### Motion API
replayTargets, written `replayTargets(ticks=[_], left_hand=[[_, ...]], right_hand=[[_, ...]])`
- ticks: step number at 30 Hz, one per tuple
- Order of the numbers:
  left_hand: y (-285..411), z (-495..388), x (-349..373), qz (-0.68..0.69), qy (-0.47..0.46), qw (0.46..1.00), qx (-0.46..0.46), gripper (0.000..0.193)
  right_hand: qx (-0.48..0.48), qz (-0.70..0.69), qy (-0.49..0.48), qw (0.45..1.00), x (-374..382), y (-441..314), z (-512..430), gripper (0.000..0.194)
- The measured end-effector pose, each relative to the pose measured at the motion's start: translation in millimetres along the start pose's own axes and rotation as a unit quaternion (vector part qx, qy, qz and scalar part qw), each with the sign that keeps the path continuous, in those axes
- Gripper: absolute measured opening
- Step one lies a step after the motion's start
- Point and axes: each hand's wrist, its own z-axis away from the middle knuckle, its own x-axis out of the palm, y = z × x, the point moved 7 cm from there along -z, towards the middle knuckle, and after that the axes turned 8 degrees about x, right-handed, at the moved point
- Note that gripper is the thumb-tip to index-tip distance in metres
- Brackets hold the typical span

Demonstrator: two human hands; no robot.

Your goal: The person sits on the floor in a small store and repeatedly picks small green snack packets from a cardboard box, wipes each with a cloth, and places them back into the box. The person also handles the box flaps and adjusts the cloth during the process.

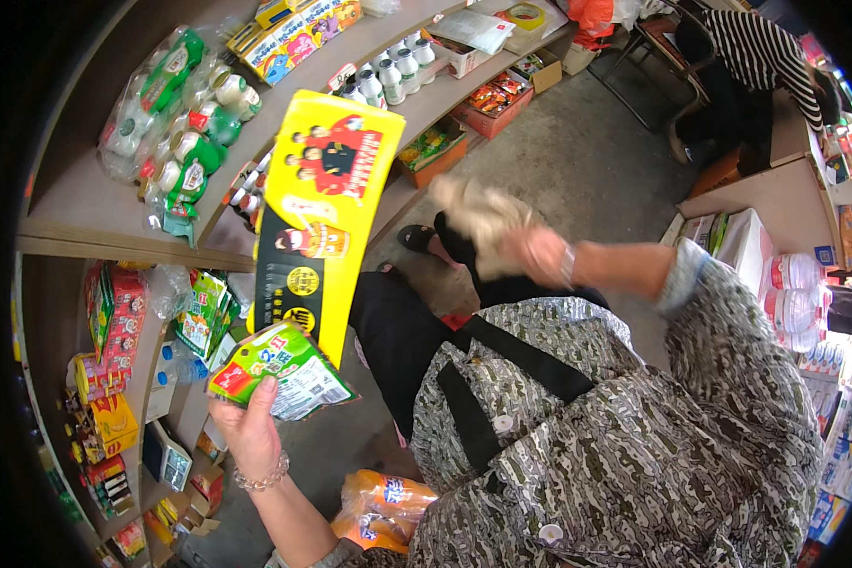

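Note:
My left hand point(248, 433) grips a green snack packet point(295, 373) by its lower edge, thumb on the front. A flat yellow and black printed carton point(334, 234) rises behind the packet, in front of the shelves. Its lower end is covered by the packet, so whether my fingers also hold it cannot be told. My right hand point(539, 255), blurred by motion, is closed on a crumpled beige cloth point(479, 213) above my legs.
Shelves on the left bear green-capped bottles in plastic wrap point(177, 128), small white bottles point(390, 78) and a red snack box point(497, 103). Wrapped orange drink bottles point(387, 504) are low beside me. A person in a striped top point(760, 53) is at the upper right.

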Motion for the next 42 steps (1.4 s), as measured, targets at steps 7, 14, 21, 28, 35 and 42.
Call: replayTargets(ticks=[7, 14, 21, 28, 35, 42], left_hand=[[2.7, -9.3, 79.6, -0.205, -0.151, 0.966, 0.034, 0.013], [-42.6, 38.9, 145.6, -0.337, -0.231, 0.891, 0.196, 0.01], [-47.1, 54.5, 156.9, -0.346, -0.304, 0.874, 0.152, 0.019], [-13.4, 43.4, 140.3, -0.243, -0.283, 0.922, 0.104, 0.023], [-46.9, -21.3, 118.6, 0.084, -0.027, 0.983, -0.162, 0.022], [-160.9, -56.7, 136.2, 0.001, -0.061, 0.983, -0.173, 0.028]], right_hand=[[-0.127, 0.123, -0.452, 0.874, -121.9, 15.9, 140.0, 0.019], [0.39, 0.017, -0.176, 0.904, -163.8, 124.4, 86.7, 0.03], [0.243, -0.256, 0.141, 0.925, -192.6, 57.9, 6.6, 0.035], [0.293, -0.256, -0.021, 0.921, -135.4, 22.8, -14.8, 0.052], [0.295, -0.136, 0.044, 0.945, -147.6, -14.8, 5.9, 0.048], [0.315, -0.137, 0.11, 0.933, -148.5, -26.7, 11.5, 0.048]])
